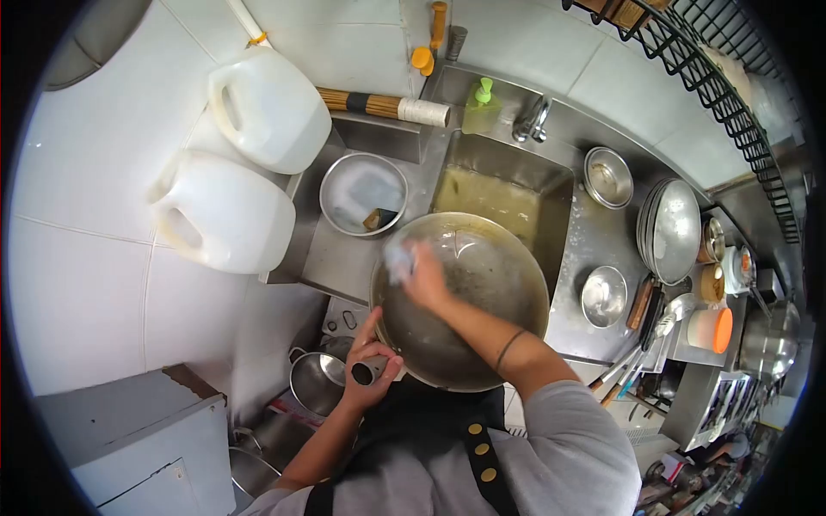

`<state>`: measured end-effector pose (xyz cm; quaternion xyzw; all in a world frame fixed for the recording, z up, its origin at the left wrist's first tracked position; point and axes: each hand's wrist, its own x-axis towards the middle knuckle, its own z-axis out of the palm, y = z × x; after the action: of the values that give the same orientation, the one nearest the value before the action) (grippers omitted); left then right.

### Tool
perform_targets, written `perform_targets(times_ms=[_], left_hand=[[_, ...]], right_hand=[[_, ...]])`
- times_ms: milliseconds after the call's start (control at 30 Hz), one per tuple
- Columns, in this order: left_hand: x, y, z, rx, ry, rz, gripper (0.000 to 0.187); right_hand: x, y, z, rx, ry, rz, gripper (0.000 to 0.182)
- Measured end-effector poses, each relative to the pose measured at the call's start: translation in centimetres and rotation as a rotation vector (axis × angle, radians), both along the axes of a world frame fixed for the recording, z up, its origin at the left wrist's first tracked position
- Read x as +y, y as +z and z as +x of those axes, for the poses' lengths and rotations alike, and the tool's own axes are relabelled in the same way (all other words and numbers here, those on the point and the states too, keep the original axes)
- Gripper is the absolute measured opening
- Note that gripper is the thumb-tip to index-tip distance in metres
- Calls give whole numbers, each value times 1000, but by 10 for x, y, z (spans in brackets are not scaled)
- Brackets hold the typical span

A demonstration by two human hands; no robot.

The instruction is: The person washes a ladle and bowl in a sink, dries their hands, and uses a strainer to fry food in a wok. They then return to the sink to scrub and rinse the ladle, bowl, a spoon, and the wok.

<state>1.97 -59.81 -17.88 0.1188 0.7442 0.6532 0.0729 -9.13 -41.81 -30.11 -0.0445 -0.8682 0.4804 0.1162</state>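
A large round metal pan [482, 344] lies tilted over the near edge of the sink [555, 224], which holds cloudy water. My left hand [372, 365] is wrapped round the pan's handle [365, 371] at the lower left. Inside the pan, near its upper left rim, my right hand [423, 279] presses a pale, motion-blurred scrubber [398, 261] against the metal. Just beyond the rim sits a metal bowl [348, 185] of soapy water with a dark and yellow sponge [379, 220] in it.
Two white plastic jugs [267, 112] stand at the left. Behind the sink are a soap bottle [482, 112] and a faucet [532, 120]. Metal bowls [604, 297], stacked pans [675, 232] and utensils lie on the right counter. A black wire rack [723, 95] hangs upper right.
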Motion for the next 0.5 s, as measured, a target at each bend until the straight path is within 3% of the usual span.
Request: perform_targets(times_ms=[33, 67, 200, 267, 367, 433, 500], left_hand=[[-3, -7, 1, -7, -35, -43, 5], [-8, -10, 1, -15, -68, -87, 6], [-3, 8, 6, 7, -2, -66, 9], [-7, -2, 12, -31, 21, -44, 8], [-11, -12, 14, 4, 20, -49, 8], [-11, -9, 15, -82, 5, 56, 10], [-13, -10, 16, -91, -6, 42, 11]], right_hand=[[-14, 6, 10, 66, 228, -59, 33], [-11, 18, 12, 40, 302, -58, 34], [27, 68, -34, -75, 274, -35, 34], [24, 100, -63, 197, 181, -24, 33], [-10, 111, -123, 262, 274, 187, 47], [-33, 82, -157, -22, 394, 779, 66], [-52, 68, -166, -149, 399, 810, 70]])
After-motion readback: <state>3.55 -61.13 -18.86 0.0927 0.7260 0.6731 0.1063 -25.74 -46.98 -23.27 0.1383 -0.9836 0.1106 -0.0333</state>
